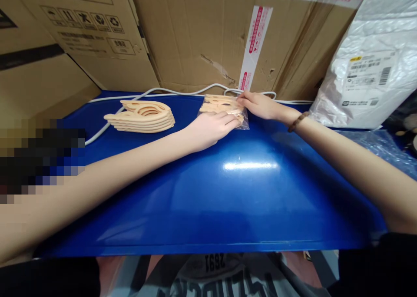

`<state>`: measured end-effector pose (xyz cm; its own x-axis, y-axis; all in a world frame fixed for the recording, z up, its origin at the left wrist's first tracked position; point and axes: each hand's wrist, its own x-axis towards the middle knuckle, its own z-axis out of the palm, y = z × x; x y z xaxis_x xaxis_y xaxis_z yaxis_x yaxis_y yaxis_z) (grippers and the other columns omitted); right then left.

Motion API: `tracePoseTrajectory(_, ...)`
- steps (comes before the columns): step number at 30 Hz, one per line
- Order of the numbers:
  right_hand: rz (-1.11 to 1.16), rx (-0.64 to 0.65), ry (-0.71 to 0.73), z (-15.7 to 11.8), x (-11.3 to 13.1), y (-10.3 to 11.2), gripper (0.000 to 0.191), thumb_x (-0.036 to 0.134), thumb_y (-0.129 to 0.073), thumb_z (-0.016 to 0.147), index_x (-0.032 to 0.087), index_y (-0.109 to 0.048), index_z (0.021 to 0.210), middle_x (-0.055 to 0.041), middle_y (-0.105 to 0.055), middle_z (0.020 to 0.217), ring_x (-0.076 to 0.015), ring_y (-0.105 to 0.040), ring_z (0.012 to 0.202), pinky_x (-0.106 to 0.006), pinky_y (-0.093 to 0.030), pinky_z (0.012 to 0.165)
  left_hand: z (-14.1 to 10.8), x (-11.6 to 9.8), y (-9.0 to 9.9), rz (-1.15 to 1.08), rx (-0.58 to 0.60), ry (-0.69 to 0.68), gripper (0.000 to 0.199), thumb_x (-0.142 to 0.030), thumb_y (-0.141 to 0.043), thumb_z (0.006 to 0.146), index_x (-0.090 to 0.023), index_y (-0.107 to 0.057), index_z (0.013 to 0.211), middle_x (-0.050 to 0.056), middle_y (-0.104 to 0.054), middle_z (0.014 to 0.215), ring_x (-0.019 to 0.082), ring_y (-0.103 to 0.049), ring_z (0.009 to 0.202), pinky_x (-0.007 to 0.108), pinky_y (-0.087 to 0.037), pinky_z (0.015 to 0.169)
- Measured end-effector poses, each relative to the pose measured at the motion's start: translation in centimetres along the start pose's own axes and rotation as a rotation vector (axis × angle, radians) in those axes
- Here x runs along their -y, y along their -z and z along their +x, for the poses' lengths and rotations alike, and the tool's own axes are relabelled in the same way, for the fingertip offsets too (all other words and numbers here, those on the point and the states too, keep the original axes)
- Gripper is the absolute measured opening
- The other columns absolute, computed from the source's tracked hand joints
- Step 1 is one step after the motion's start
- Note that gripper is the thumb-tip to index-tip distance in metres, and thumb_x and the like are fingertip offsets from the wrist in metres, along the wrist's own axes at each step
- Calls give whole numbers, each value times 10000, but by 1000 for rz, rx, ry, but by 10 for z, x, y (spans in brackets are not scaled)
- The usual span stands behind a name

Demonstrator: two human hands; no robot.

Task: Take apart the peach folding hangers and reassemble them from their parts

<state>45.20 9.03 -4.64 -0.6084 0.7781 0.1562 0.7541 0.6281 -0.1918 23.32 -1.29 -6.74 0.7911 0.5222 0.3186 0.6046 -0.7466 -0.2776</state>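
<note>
A clear plastic bag (246,122) with beige, cut-out pieces (215,100) inside lies near the back of the blue table. My left hand (213,127) rests over its near side, fingers stretched across the top and thumb hidden. At the bag's right back corner, my right hand (257,103) pinches the plastic between thumb and fingers. To the left of the bag sits a neat stack of matching beige pieces (143,117), thin and curved with openings through them; neither hand touches it.
Large cardboard boxes (195,41) stand along the back of the blue table (208,201). A white cable (159,89) runs behind the beige stack. On the right stand a white plastic parcel (358,80) and clear bubble wrap (387,147). A dark pixelated area covers the left edge.
</note>
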Motion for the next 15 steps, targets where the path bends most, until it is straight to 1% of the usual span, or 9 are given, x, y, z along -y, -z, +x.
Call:
tracePoseTrajectory(3,-43,13,-39,18,-4,0,474,421,-259,1046,130,-625,1124,-181,-687,1217,-319,-639,1113,-457,-452,982,11,4,-2,0,54,39,454,-38,-388,965,-103,-532,1390,167,-599,1405,276,-592,1265,406,-556,948)
tracePoseTrajectory(6,-65,-1,-102,33,-6,1,504,443,-233,1056,126,-613,1146,-192,-669,1247,-340,-628,1148,-474,-438,996,21,4,-3,19,83,68,466,-36,-360,971,-134,-528,1395,146,-543,1463,279,-537,1313,417,-542,976)
tracePoseTrajectory(8,-61,-34,-154,38,-5,2,527,467,-228,1056,116,-610,1154,-203,-677,1212,-351,-633,1134,-482,-449,977,26,1,-4,35,98,88,473,-38,-351,974,-138,-517,1406,144,-523,1477,286,-513,1328,413,-541,971)
tracePoseTrajectory(10,-47,-69,-186,36,-2,3,538,489,-243,1050,112,-610,1160,-203,-695,1149,-357,-647,1087,-491,-468,940,29,-3,-5,49,115,102,493,-33,-339,972,-124,-488,1433,154,-516,1476,294,-500,1336,411,-540,967)
tracePoseTrajectory(12,-59,-125,-148,27,3,6,484,470,-312,1036,116,-610,1177,-194,-697,1133,-350,-645,1066,-493,-471,932,30,-6,-4,57,128,110,510,-25,-332,965,-103,-463,1452,170,-525,1461,297,-506,1329,417,-537,962)
tracePoseTrajectory(13,-77,-160,-95,19,8,7,437,442,-365,1023,120,-610,1189,-188,-690,1151,-345,-634,1078,-491,-465,942,29,-7,-4,57,131,114,512,-20,-334,959,-95,-464,1449,177,-531,1453,298,-511,1324,420,-534,962)
tracePoseTrajectory(15,-131,-220,56,1,20,10,357,370,-476,978,124,-614,1197,-185,-666,1195,-345,-593,1136,-495,-439,980,27,-7,-1,57,120,127,501,-12,-363,937,-84,-498,1414,192,-545,1435,300,-515,1325,427,-523,974)
